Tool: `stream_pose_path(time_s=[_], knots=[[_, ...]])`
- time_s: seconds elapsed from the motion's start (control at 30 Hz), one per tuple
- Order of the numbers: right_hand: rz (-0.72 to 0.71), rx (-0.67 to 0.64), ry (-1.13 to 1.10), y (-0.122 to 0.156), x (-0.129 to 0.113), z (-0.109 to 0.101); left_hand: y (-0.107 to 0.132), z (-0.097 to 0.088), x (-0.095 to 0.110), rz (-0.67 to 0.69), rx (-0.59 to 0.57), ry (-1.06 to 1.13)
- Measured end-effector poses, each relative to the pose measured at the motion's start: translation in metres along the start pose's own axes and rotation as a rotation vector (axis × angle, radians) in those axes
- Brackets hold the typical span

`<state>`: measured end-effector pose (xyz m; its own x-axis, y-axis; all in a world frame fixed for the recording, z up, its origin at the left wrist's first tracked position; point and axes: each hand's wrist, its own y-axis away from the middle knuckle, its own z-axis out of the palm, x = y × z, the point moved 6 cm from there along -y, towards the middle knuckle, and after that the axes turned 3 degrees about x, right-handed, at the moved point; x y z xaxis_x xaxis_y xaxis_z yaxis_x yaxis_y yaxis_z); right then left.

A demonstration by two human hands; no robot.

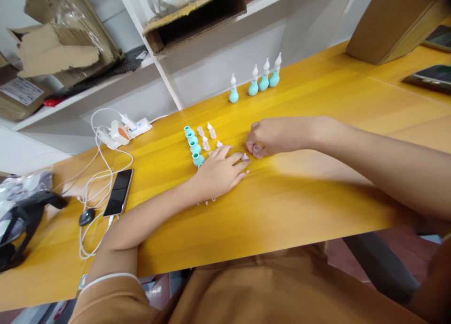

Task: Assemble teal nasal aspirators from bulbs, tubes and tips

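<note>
My right hand (268, 138) is closed in a pinch on a small translucent cup-like piece (257, 150) just above the table. To its left, my left hand (220, 173) lies low over the table with its fingers apart. A small clear nozzle tip (244, 157) shows at its fingertips; whether they touch it I cannot tell. Beyond the left hand stands a row of teal bulbs (195, 147) with open necks, partly covered by the hand. Beside them are several translucent nozzle pieces (206, 143). Tiny pale bits (207, 202) lie below my left wrist.
Several teal bulbs with clear nozzles fitted (263, 82) stand along the table's back edge. At left are a phone (119, 192), white cables, a power strip (141, 127) and a black device (26, 225). A cardboard box (391, 25) and another phone (431, 77) are at right.
</note>
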<state>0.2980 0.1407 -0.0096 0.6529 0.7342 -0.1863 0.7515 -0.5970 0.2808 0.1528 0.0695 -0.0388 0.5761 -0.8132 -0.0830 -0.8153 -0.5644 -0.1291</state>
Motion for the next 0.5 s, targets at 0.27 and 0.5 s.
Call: stream_pose_path(time_s=[0.27, 0.5], knots=[[-0.018, -0.023, 0.016, 0.007, -0.009, -0.002, 0.003, -0.012, 0.011, 0.073, -0.006, 0.057], [0.204, 0.092, 0.085, 0.024, 0.037, -0.013, 0.003, -0.01, 0.005, 0.031, 0.0, 0.08]])
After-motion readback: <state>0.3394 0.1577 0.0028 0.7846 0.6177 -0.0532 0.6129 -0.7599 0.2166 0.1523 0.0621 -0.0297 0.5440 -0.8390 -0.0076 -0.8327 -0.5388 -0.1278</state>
